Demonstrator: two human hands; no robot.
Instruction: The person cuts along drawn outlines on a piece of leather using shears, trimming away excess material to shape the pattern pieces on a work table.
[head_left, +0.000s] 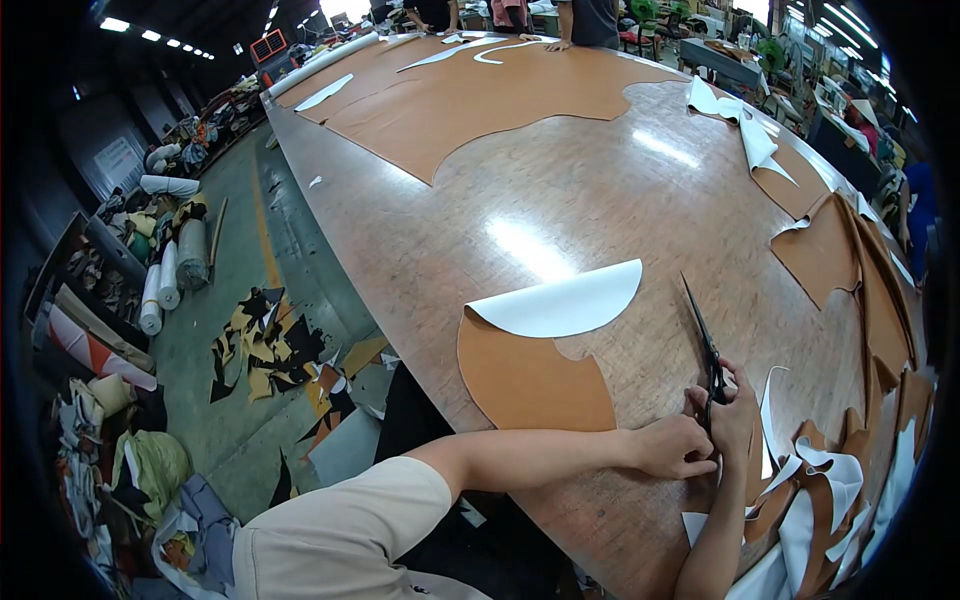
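You have one view only, from the camera on your head, looking forward and down along the counter. A wide fisheye lens bends the counter's edges and darkens the frame corners. Your hands sit close, at lower right of the frame. The counter's far end reaches the top centre, where other people stand. The floor fills the left side, well below you.

Glossy wooden table, tan leather sheets, folded piece, offcuts
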